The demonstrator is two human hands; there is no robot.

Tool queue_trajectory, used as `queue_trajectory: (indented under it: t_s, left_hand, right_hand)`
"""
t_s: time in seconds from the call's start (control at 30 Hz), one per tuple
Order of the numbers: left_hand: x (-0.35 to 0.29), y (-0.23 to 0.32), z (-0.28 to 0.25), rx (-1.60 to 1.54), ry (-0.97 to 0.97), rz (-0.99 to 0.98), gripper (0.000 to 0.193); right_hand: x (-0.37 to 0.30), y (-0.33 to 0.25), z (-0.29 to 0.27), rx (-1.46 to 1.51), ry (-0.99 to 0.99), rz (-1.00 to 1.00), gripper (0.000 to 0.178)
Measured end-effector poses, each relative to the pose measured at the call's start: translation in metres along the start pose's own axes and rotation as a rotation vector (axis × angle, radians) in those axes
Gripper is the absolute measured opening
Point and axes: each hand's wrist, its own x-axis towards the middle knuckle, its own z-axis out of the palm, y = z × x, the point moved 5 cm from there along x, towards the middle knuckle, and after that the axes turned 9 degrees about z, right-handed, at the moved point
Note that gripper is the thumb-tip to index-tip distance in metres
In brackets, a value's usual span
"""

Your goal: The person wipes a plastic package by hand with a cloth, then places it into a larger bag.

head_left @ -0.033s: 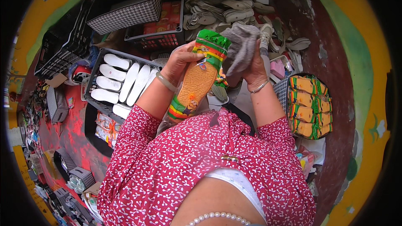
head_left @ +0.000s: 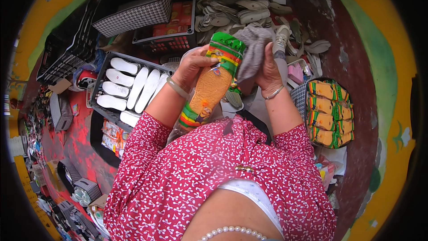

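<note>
- Holding a long clear packet with an orange insole inside, the left hand has its fingers closed around the packet's left edge, near the green top.
- The packet is up in front of the person's chest, tilted, with its green top pointing away and its striped end down by the red shirt.
- The right hand is closed on a grey insole, which sits just beside the top of the packet and touches it.
- Each wrist has a thin bangle on it.
- To the left, a black crate holds white insoles lying side by side in rows.
- To the right, a basket holds a stack of orange packets with green and red stripes, the same kind as the one in the hands.
- Far ahead, a big pile of loose grey and tan insoles lies on the floor.
- A box with a black and white check pattern stands at the top left, and just beside it is a black crate with red and orange packs inside.
- More small baskets and bits lie on the red floor at the lower left, too small to tell what they are.
</note>
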Motion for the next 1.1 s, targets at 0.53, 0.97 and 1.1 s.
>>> queue_trajectory:
  t_s: [0.53,0.97,1.1]
  left_hand:
    - [-0.004,-0.027,-0.006,0.27,0.0,-0.241,0.037]
    - [-0.003,-0.036,0.0,0.254,-0.045,-0.29,0.034]
    - [0.0,-0.039,0.0,0.284,-0.045,-0.307,0.034]
  right_hand:
    - [0.003,0.004,0.007,-0.865,0.522,-0.553,0.026]
    - [0.013,-0.015,-0.014,-0.651,0.711,-0.586,0.038]
    - [0.018,-0.023,-0.024,-0.683,0.693,-0.658,0.037]
